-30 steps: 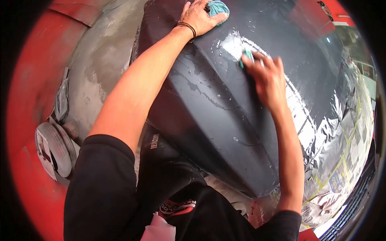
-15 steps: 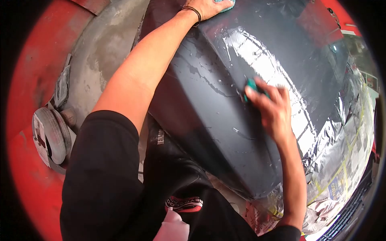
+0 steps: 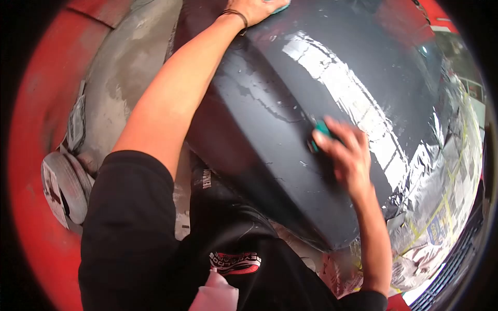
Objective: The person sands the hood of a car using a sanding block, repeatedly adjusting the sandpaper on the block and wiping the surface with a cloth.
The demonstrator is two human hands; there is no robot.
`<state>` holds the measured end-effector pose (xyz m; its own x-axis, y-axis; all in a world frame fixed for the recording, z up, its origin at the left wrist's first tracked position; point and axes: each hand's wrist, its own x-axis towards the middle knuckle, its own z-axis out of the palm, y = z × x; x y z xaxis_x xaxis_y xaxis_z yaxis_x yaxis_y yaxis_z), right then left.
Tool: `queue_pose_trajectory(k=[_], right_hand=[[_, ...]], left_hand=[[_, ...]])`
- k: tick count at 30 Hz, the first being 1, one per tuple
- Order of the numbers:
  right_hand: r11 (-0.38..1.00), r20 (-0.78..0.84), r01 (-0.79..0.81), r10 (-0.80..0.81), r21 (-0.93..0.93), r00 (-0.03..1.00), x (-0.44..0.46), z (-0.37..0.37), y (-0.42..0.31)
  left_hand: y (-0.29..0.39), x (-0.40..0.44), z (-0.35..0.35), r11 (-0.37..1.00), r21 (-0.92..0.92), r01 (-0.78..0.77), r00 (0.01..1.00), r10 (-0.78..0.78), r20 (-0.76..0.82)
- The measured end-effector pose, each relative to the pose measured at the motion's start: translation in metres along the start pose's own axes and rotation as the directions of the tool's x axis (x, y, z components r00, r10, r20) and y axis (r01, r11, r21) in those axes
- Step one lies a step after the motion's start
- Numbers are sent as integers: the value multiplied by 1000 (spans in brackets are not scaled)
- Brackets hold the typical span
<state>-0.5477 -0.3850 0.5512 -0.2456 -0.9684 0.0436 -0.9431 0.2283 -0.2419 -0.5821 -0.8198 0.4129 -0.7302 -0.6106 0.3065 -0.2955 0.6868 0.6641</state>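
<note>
A wet, dark grey car hood (image 3: 259,132) fills the middle, with water streaks and a bright window reflection on it. My right hand (image 3: 350,153), slightly blurred, grips a teal sanding block (image 3: 323,128) that lies against the hood beside a raised crease line. At the top edge, my left hand (image 3: 254,9), with dark bands on its wrist, rests on the far part of the hood. Its fingers are closed on a teal sponge (image 3: 281,7), mostly hidden by the hand and the frame edge.
Masking paper and plastic (image 3: 433,197) cover the car to the right. A dark grille (image 3: 451,269) shows at lower right. On the left, a grey round roll-like object (image 3: 65,184) stands near a red surface (image 3: 33,129). Concrete floor (image 3: 116,88) lies beside the hood.
My right hand has slid the sanding block a little down the hood, towards me. The left hand stays on the sponge; the whole view has shifted slightly.
</note>
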Motion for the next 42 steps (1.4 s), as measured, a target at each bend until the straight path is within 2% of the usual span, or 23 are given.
queue_pose_trajectory(k=[1,3,5,7,9,11,13,15,16,18,20,22,25,27,29,31,32,33,34,36,37,39,42], right_hand=[[999,-16,-43,43,-18,999,-49,-8,3],[993,-45,-118,117,-18,992,-92,-8,0],[993,-97,-115,112,-28,989,-44,-8,3],[971,-160,-237,231,-21,960,14,1,22],[970,-367,-241,216,-23,905,30,18,30],[956,-332,-291,261,-41,906,1,17,13],[940,-392,-340,301,-33,869,-53,30,-18],[907,-390,-422,391,7,834,-90,32,-36],[921,-400,-390,355,-6,845,-86,26,-30],[908,-444,-407,324,-102,835,-53,15,23],[792,-456,-589,471,-158,755,-4,-4,108],[781,-636,-622,454,-52,624,25,-4,157],[802,-472,-574,446,-166,760,-35,-1,98],[833,-542,-543,410,-106,734,-94,15,8],[793,-519,-609,530,21,671,-146,30,-58],[791,-514,-611,530,14,675,-142,19,-41],[792,-519,-610,527,13,673,-135,13,-20],[792,-556,-604,461,-96,692,-122,7,21],[729,-539,-677,531,-102,654,-112,2,61],[743,-701,-668,455,-40,549,-78,-13,125],[713,-706,-701,490,-14,512,-76,-12,128],[717,-664,-695,492,-58,563,-102,-7,101],[676,-633,-736,553,-40,542,-162,2,2]], left_hand=[[1,-2,-1,1000,6,28,999,-28,22],[-5,1,11,998,44,-33,997,36,-70],[-5,3,11,997,70,-17,999,19,-37],[6,-7,-4,997,31,70,998,-69,-9],[2,-5,-4,999,-7,38,999,-38,-11],[1,-5,3,994,-79,76,993,-82,-84],[-16,7,6,997,-44,59,995,-56,79],[-21,10,13,999,13,35,999,-35,24],[-17,9,12,1000,1,27,1000,-27,13],[-15,10,10,999,13,46,998,-47,34],[-16,12,9,997,20,69,996,-70,53],[-19,12,6,997,12,75,994,-76,76],[-20,11,7,995,-33,95,994,-92,66],[-27,15,11,995,-54,82,996,-80,41],[-30,15,17,995,-89,48,999,-48,0],[-26,18,13,997,-24,77,997,-76,28],[-26,17,13,996,-76,36,999,-35,18],[-26,17,11,999,-9,50,998,-50,42],[-31,19,11,999,-10,47,998,-47,42],[-38,22,12,998,-37,46,996,-42,84],[-39,22,11,998,-25,63,994,-60,88],[-47,26,15,997,54,58,996,-61,64],[-39,22,11,998,28,62,994,-64,93]])
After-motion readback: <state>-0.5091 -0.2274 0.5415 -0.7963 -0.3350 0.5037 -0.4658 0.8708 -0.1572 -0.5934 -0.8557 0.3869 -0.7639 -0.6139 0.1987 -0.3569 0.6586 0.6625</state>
